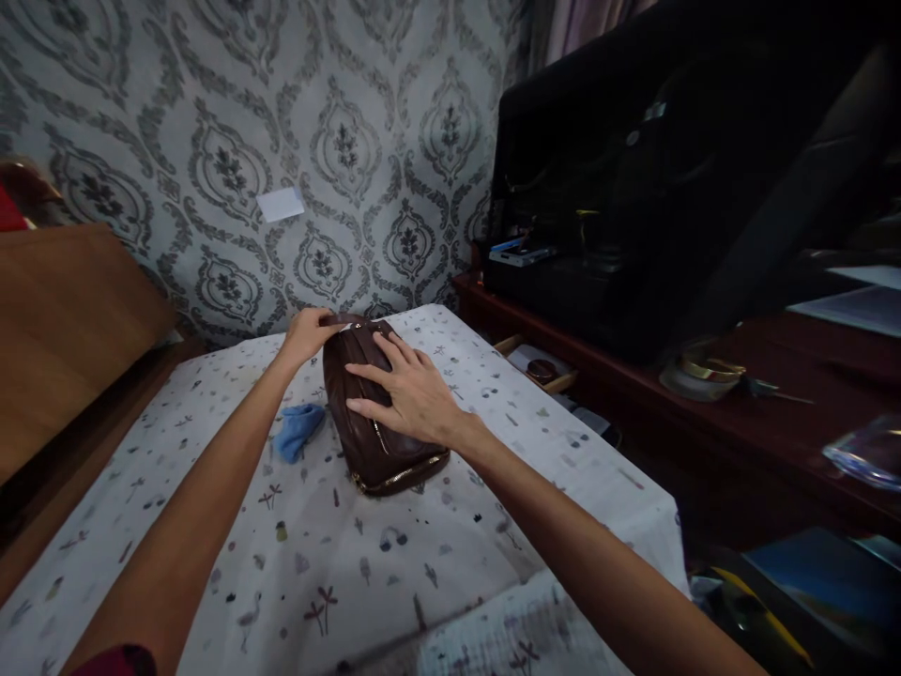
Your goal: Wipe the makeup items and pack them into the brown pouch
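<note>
A dark brown leather bag (pixel 362 427) with gold zips lies flat on a white cloth (pixel 338 573) printed with small pictures. My right hand (pixel 404 390) rests on its upper face, palm down with the fingers spread. At the bag's far left corner, the fingers of my left hand (pixel 308 333) are closed round a brown strap (pixel 343 319). Left of the bag, a crumpled blue cloth (pixel 298 430) lies apart from both hands.
A brown board-like panel (pixel 77 319) stands at the left. To the right, a dark red cabinet (pixel 760 366) carries a large black screen (pixel 633 188), a small round dish (pixel 700 376) and other items. Below it, a drawer (pixel 539 361) stands partly out. Patterned wallpaper closes the back.
</note>
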A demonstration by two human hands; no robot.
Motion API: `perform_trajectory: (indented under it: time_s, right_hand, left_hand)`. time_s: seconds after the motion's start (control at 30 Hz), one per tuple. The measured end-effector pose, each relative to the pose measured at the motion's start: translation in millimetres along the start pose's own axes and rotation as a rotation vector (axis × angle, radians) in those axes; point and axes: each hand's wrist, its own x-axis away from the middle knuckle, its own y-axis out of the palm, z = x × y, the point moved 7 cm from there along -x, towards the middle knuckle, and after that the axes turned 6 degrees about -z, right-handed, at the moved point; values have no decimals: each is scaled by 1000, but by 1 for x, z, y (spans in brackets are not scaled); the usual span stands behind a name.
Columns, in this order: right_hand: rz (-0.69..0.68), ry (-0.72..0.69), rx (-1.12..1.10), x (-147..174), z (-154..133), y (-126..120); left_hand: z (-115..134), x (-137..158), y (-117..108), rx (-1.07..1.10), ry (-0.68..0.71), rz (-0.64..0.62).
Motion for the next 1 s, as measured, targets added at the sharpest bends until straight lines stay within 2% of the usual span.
perform_trajectory:
  time_s: [0.2, 0.53, 0.77, 1.0]
  right_hand:
    - [-41, -2, 15, -2, -3, 2]
    - [-12, 14, 34, -3, -5, 2]
    - [1, 8, 44, -4, -4, 3]
    - [0, 19, 47, -3, -4, 2]
  left_hand:
    - [9, 9, -2, -128, -49, 32]
    - [25, 29, 0, -240, -96, 71]
    - [35, 38, -2, -211, -61, 79]
    - [37, 44, -8, -77, -35, 52]
